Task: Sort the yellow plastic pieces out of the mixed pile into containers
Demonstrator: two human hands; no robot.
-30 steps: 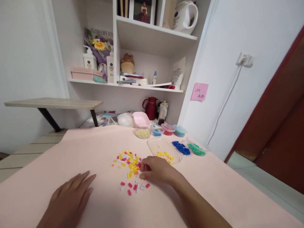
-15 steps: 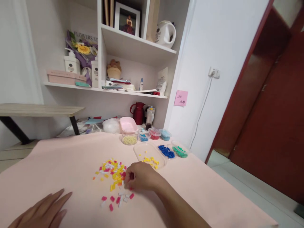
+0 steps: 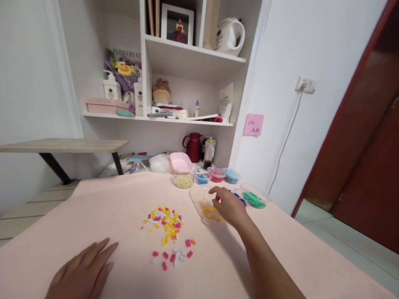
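My right hand [image 3: 229, 205] is above a clear shallow tray [image 3: 193, 195] that holds loose yellow bricks [image 3: 210, 214]. Its fingers are bent, with a gap between thumb and index finger, and nothing shows in that gap. My left hand [image 3: 82, 270] lies on the pink tabletop with its fingers stretched out, touching no bricks. Between the hands lies a mixed pile of small yellow, white, pink and orange bricks [image 3: 168, 224]. Nearer to me is a loose group of pink and white bricks [image 3: 176, 255].
Behind the tray stand tubs of pale yellow [image 3: 183, 181], blue [image 3: 202, 177], red [image 3: 216, 174] and light blue pieces [image 3: 231, 175]. Green bricks [image 3: 254, 200] fill a tub at the right; dark blue bricks [image 3: 242, 202] are partly hidden by my hand. A pink basin [image 3: 181, 163] and red jug [image 3: 193, 147] stand further back.
My right hand has moved from the pile's right side to over the clear tray, its fingers parting. A pink and an orange brick are uncovered beside the pile. The camera view has shifted.
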